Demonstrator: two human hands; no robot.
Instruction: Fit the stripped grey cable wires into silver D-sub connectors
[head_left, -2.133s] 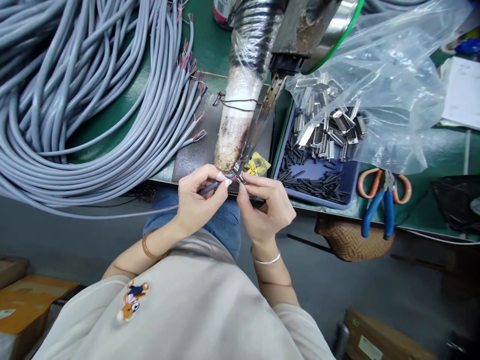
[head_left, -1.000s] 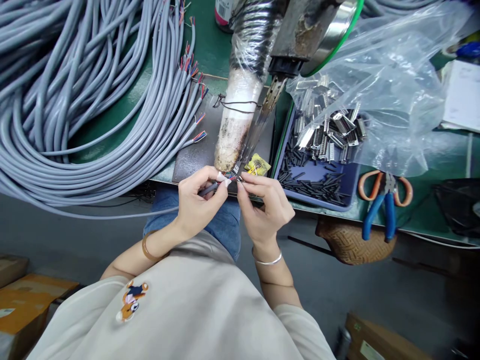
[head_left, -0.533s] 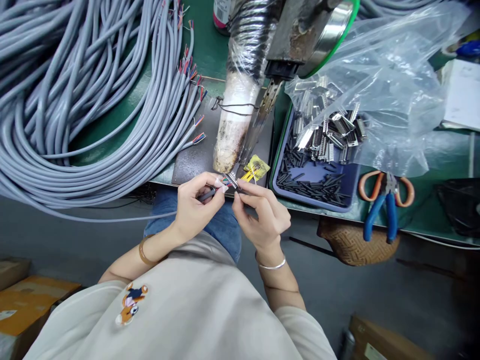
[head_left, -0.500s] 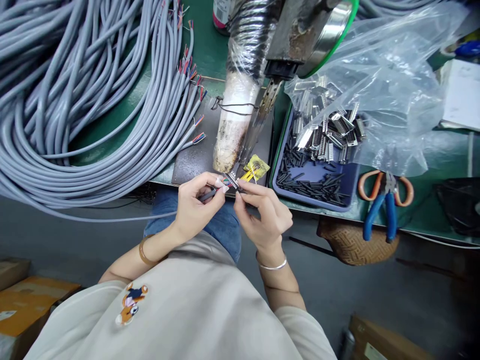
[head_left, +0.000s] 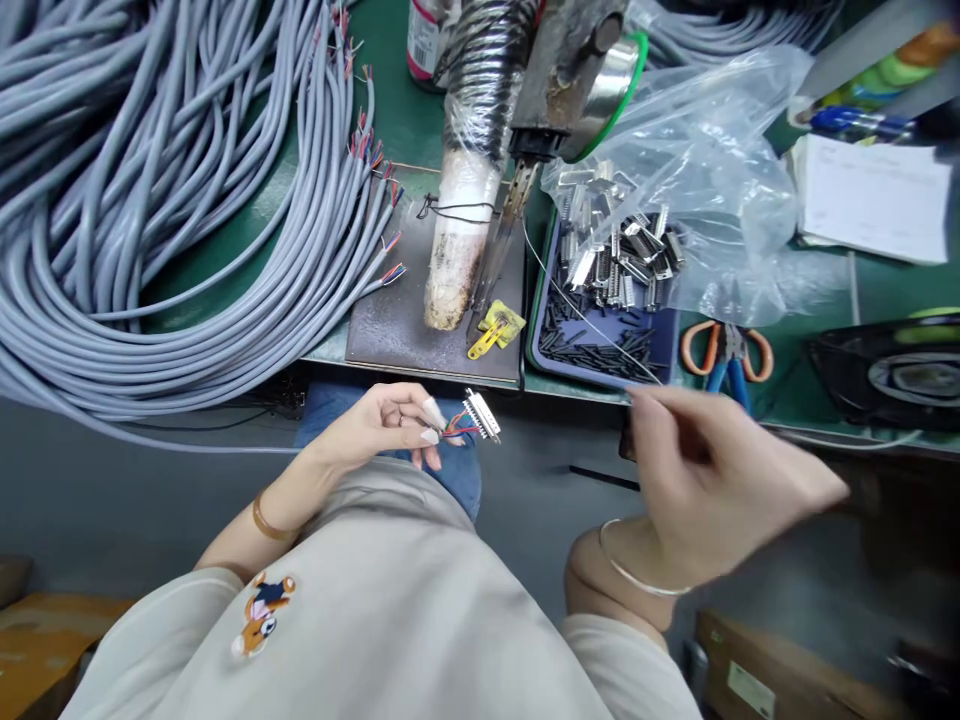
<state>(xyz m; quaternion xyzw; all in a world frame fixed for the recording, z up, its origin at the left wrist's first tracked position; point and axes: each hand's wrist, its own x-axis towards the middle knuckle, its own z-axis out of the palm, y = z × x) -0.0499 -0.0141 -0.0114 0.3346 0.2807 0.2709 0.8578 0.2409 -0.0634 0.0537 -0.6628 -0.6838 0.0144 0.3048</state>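
Observation:
Between the fingertips of my left hand (head_left: 394,420) are the colored wires of a cable, with a metal multi-pin connector (head_left: 481,416) at their end, just off the table edge. My right hand (head_left: 705,470) is raised at the right, slightly blurred, thumb and index finger pinched on a thin silvery wire (head_left: 592,325). That wire runs up across the tray to the soldering tool (head_left: 517,195). Beside the tool is a wrapped hose (head_left: 459,230), its sooty end above a dark board (head_left: 390,330). A yellow clip (head_left: 487,338) lies on the board.
Grey cables (head_left: 187,350) cover the left of the table. A blue tray (head_left: 600,375) holds metal connectors and black tubes, partly under a plastic bag (head_left: 727,190). Orange-and-blue pliers (head_left: 726,350), white papers (head_left: 874,195) and a solder spool (head_left: 611,95) are at the right.
My right hand has moved away to the right, drawing the thin wire across the tray. My left hand has lowered slightly, bringing the connector off the board and clear of the hose end.

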